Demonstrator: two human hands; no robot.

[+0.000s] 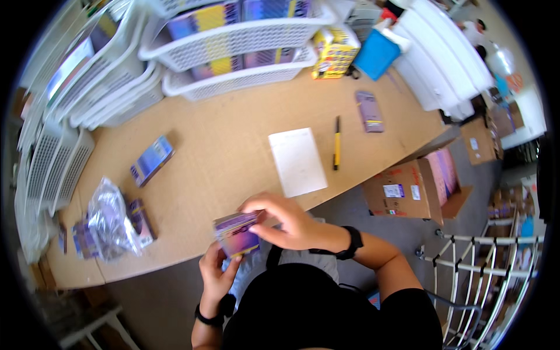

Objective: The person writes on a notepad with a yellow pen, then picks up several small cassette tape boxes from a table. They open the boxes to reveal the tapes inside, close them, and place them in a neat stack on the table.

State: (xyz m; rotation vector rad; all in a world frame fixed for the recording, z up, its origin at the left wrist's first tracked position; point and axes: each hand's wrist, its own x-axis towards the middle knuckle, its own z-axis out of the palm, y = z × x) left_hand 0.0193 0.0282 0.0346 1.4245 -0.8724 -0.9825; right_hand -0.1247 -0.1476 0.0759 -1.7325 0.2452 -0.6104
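Purple box (236, 233) between both hands' fingers (256, 205)

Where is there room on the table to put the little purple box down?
Bare tabletop lies between the blue box and the white paper. More sits between the yellow pen and purple packet. The left corner by the plastic bag is crowded.

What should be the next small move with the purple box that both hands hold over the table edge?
Probably to press the top flap shut. The right hand lies over the upper end of the small purple box, fingers curled at its edge, while the left hand grips it from below. Whether the flap is fully closed cannot be seen.
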